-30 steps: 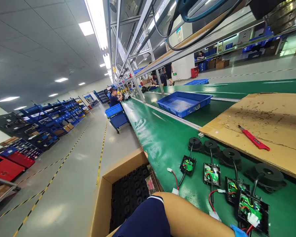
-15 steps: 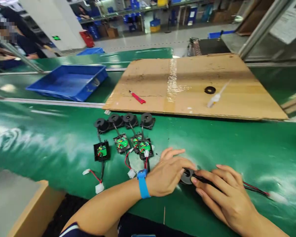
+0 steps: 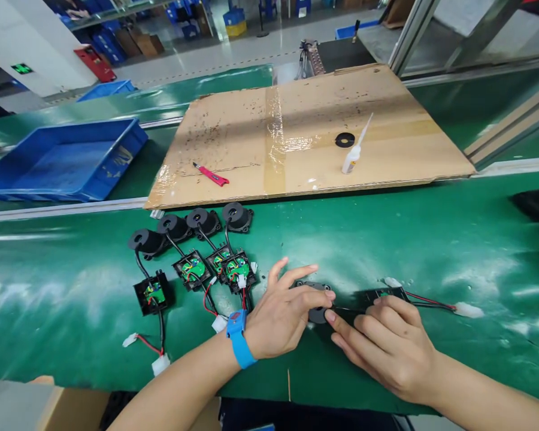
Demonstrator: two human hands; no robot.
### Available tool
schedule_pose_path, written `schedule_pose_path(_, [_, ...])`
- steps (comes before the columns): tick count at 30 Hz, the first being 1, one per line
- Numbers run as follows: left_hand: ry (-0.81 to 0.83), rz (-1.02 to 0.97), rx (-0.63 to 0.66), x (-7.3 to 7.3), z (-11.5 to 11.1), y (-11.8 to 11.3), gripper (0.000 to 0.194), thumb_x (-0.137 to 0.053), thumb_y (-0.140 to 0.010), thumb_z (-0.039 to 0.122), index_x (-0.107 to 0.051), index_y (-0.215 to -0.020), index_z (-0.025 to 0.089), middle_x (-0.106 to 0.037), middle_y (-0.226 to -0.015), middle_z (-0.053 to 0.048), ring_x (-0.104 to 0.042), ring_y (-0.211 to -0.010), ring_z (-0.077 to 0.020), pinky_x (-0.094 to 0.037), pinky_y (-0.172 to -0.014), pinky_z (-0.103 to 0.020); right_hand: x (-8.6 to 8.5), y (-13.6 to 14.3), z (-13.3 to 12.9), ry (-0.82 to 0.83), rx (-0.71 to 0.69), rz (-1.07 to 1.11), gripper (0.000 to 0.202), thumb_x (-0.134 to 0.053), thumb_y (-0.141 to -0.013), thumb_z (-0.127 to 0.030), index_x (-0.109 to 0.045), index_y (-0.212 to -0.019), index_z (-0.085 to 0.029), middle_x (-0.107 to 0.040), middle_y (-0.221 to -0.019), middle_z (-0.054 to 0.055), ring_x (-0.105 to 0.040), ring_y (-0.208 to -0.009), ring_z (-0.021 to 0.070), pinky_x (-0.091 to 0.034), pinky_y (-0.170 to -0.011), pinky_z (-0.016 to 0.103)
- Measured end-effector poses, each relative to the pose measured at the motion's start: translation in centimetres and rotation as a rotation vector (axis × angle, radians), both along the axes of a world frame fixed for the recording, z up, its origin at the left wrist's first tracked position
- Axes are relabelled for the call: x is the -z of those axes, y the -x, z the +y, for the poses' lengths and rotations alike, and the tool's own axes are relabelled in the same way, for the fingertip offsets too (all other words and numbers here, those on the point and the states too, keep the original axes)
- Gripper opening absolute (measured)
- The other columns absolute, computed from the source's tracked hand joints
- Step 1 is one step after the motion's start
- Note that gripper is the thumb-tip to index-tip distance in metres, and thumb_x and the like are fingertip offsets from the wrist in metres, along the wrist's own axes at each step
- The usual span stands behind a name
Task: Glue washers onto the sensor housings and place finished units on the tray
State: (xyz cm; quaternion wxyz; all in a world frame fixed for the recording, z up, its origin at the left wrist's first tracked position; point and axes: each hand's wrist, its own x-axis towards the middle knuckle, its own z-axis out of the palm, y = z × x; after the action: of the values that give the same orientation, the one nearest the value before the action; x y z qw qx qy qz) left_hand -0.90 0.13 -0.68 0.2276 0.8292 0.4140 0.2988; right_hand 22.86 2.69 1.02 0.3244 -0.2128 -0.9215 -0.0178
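Observation:
A black round housing (image 3: 318, 316) lies on the green bench, partly covered by my left hand (image 3: 281, 317). The thumb and forefinger of that hand grip it, while the other fingers stretch out. My right hand (image 3: 388, 344) is closed around the black cable (image 3: 348, 309) close to the housing, with a fingertip at the housing's edge. Beyond the right knuckles sits an open black case (image 3: 384, 293) with a green board, and red and black wires run from it to a white connector (image 3: 468, 309). To the left stand several similar housings (image 3: 237, 216) wired to open cases (image 3: 151, 293).
A cardboard sheet (image 3: 233, 131) lies behind, bearing a red cutter knife (image 3: 212, 174), a black ring (image 3: 345, 140) and a white dropper bottle (image 3: 352, 159). At the far left is a blue tray (image 3: 130, 146). A dark object (image 3: 536, 203) lies at the right edge.
The view has shifted, moving the bench things leftward. My right hand has uncovered the open case behind it. Both hands remain at the round housing, and the left fingers are more spread.

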Motion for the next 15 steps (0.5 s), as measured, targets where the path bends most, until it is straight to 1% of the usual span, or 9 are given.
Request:
schedule_pose_path(3, [-0.037,-0.003,-0.009,-0.05,0.02,-0.13,0.05,-0.045,-0.084,-0.003,-0.049,-0.123,0.029,-0.077,-0.125,0.005,-0.044,-0.151,-0.0178,-0.004,-0.13,-0.045,0.09,0.09,0.05,-0.052,-0.04,-0.007,0.014,-0.06,-0.105,-0.013,-0.073,-0.104,-0.009,-0.053,-0.061,-0.005,-0.041,-0.06,0.0144,-0.036,-0.067,0.034])
schedule_pose_path(5, [-0.055,0.001,-0.015,-0.05,0.01,-0.18,0.051,-0.045,-0.085,-0.003,-0.049,-0.124,0.029,-0.077,-0.125,0.006,-0.046,-0.15,-0.0177,-0.003,-0.13,-0.045,0.11,0.19,0.16,-0.027,-0.055,0.007,0.015,-0.059,-0.106,-0.012,-0.072,-0.102,-0.007,-0.052,-0.06,-0.004,-0.04,-0.061,0.015,-0.033,-0.065,0.035])
schedule_pose_path(9, [-0.066,0.012,-0.022,0.01,-0.04,-0.21,0.049,-0.046,-0.087,-0.001,-0.05,-0.124,0.03,-0.077,-0.123,0.008,-0.048,-0.148,-0.0182,-0.002,-0.13,-0.045,0.1,0.33,0.27,0.043,-0.049,0.017,0.017,-0.057,-0.107,-0.013,-0.072,-0.101,-0.008,-0.054,-0.063,-0.003,-0.041,-0.063,0.0156,-0.035,-0.069,0.035])
schedule_pose_path(15, [-0.044,-0.021,-0.021,0.05,-0.01,-0.12,0.052,-0.045,-0.085,-0.002,-0.049,-0.125,0.03,-0.078,-0.123,0.006,-0.049,-0.148,-0.0188,-0.006,-0.13,-0.047,0.03,0.14,0.18,0.054,-0.052,0.023,0.016,-0.057,-0.107,-0.014,-0.072,-0.103,-0.008,-0.054,-0.062,-0.004,-0.042,-0.061,0.0149,-0.034,-0.069,0.035])
